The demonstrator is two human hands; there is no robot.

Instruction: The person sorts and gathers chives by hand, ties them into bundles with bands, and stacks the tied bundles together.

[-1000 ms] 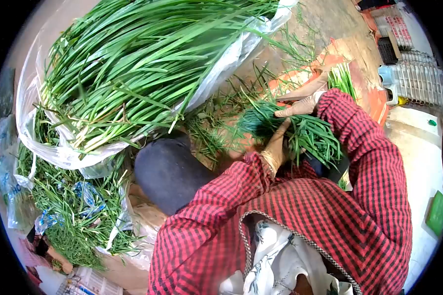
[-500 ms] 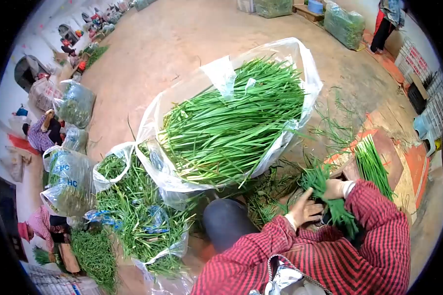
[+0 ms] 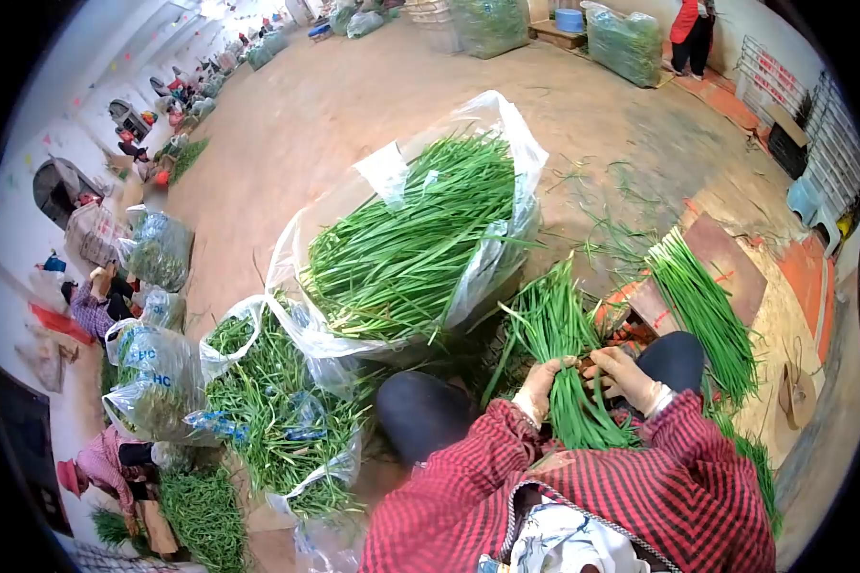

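Note:
A loose bunch of long green stalks (image 3: 556,320) is held upright between my knees. On its left side, my left hand (image 3: 542,387) wraps round the bunch. My right hand (image 3: 624,374) is at its right side, fingers bent and pinched close to the stalks; what they hold is too small to tell. Both hands wear pale gloves. Beyond them lies a big open plastic bag (image 3: 527,153) full of long green stalks (image 3: 420,239). At the right, another neat bundle (image 3: 702,315) rests on a reddish-brown board (image 3: 726,258).
A second plastic bag (image 3: 339,468) of tangled greens stands left of my knee. Filled bags (image 3: 153,377) line the left side, where co-workers (image 3: 105,468) sit. A person (image 3: 693,38) stands at the top right near white racks (image 3: 769,76). Cut leaves are scattered on the floor.
The view has lifted, showing more of the room. The bunch has turned from lying across my lap to upright, and my hands have shifted to its two sides.

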